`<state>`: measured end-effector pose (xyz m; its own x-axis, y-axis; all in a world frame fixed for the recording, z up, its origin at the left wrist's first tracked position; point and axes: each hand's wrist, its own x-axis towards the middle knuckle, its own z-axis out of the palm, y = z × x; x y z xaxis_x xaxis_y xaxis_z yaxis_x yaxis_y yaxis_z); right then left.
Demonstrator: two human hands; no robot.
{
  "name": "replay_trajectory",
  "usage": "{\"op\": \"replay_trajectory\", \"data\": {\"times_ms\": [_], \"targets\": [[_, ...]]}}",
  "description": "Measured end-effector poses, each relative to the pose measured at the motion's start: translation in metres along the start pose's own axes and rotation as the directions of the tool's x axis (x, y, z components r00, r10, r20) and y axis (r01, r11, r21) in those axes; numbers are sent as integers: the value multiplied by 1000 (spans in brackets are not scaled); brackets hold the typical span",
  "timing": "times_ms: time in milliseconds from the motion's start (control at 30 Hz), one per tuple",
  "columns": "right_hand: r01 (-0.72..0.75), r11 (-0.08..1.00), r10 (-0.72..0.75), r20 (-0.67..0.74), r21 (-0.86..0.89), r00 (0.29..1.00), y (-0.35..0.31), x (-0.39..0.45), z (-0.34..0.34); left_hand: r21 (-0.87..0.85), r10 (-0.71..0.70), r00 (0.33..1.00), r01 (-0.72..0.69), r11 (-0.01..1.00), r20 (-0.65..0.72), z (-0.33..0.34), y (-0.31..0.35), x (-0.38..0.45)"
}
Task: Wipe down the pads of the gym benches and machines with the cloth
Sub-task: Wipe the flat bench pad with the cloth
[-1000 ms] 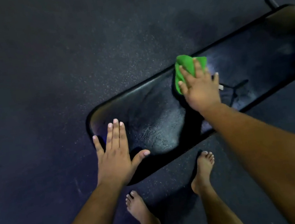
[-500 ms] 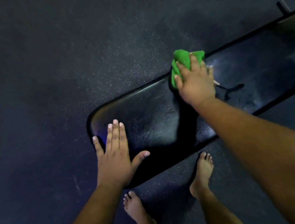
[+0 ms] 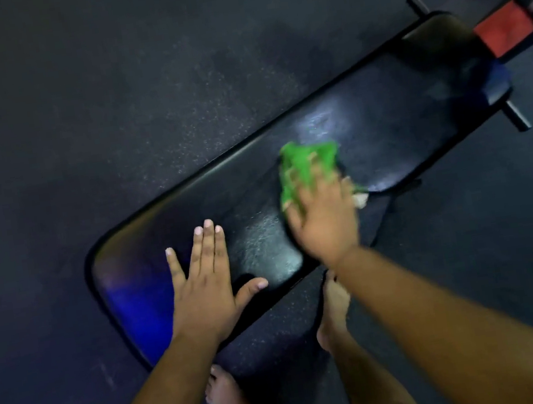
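Note:
A long black bench pad (image 3: 384,123) runs from lower left to upper right across the dark floor. My right hand (image 3: 324,224) presses a green cloth (image 3: 304,165) flat on the middle of the pad, near its close edge; hand and cloth are blurred by motion. A small white tag (image 3: 360,200) sticks out of the cloth by my thumb side. My left hand (image 3: 205,279) lies flat on the near end of the pad, fingers spread, holding nothing.
A red and black frame part (image 3: 507,27) joins the bench's far end, with a thin crossbar (image 3: 517,118) sticking out to both sides. My two bare feet (image 3: 335,308) stand on the speckled rubber floor (image 3: 110,121) just in front of the bench.
My right hand has swept the green cloth from the pad's far edge back toward the near edge. The view has shifted, showing more of the bench's far end. My left hand stays planted.

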<state>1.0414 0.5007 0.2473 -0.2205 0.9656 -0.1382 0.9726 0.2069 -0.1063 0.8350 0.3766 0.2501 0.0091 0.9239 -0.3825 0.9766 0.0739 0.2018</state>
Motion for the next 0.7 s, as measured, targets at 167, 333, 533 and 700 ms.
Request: {"op": "replay_trajectory", "data": {"times_ms": [167, 333, 533, 700], "targets": [[539, 843, -536, 95, 3, 839, 39, -56, 12, 29, 99, 995, -99, 995, 13, -3, 34, 29], [-182, 983, 181, -11, -12, 983, 173, 44, -10, 73, 185, 983, -186, 980, 18, -6, 68, 60], [-285, 948, 288, -4, 141, 958, 90, -9, 2, 102, 212, 977, -213, 972, 24, -13, 109, 95], [-187, 961, 186, 20, 206, 982, 118, -17, 6, 150, 309, 951, -307, 940, 10, -18, 143, 129]]}}
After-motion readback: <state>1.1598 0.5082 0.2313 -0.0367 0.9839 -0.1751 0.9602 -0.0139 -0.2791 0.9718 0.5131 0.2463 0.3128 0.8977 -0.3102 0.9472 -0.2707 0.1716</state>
